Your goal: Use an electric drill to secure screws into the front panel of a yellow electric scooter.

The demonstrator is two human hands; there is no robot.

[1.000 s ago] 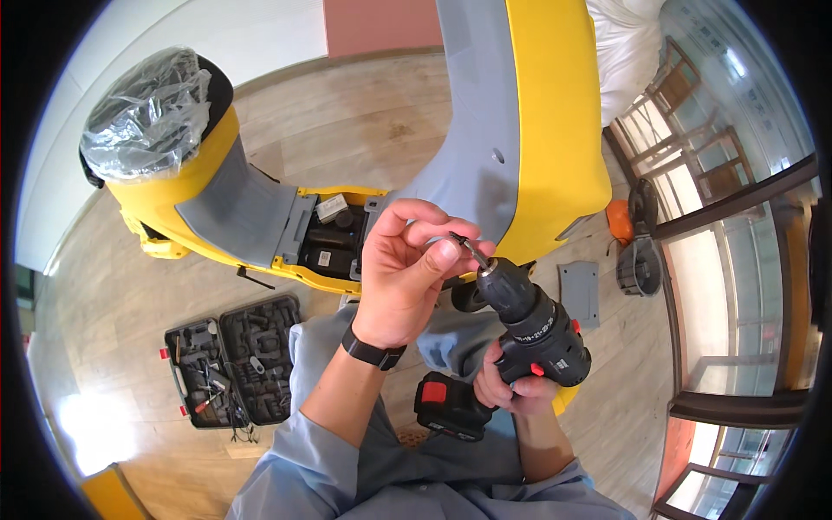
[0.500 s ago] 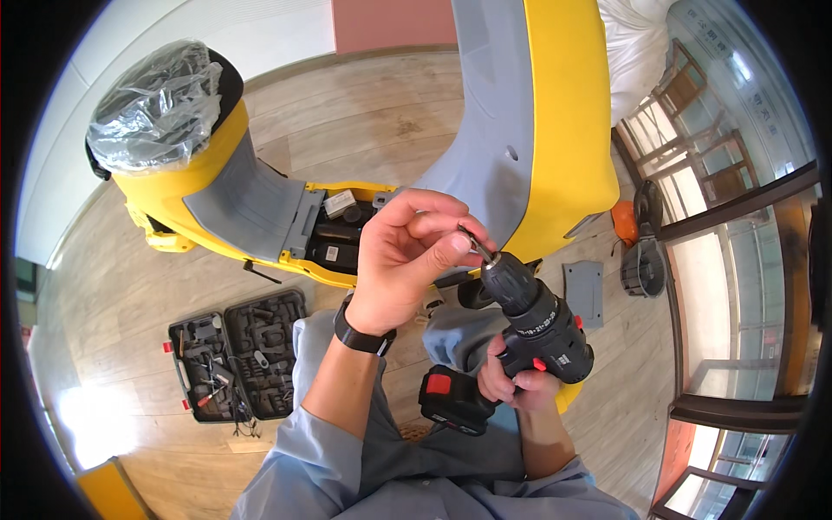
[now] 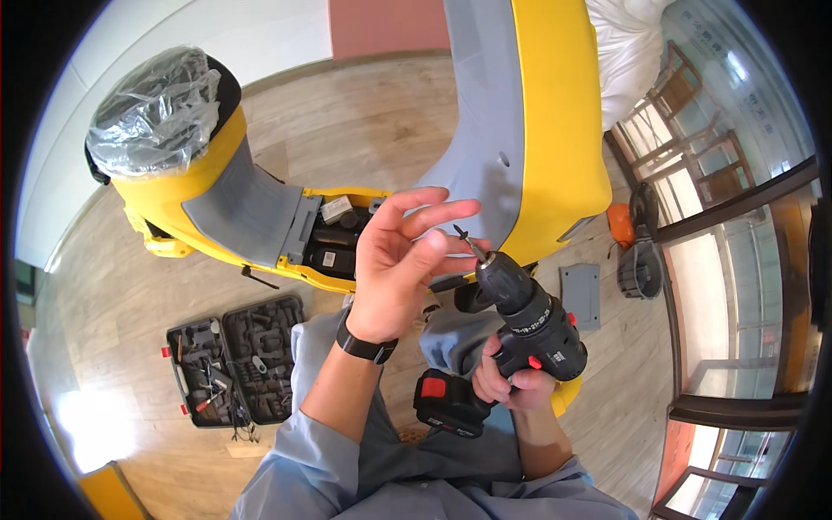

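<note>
The right hand grips a black drill, its bit slanting up-left. The left hand, nearer the bit, is loosely spread, apparently empty.

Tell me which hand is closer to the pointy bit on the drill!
Left. The left hand is right beside the drill bit; I can't tell if they touch. The right hand is farther back, gripping the drill by its handle.
</note>
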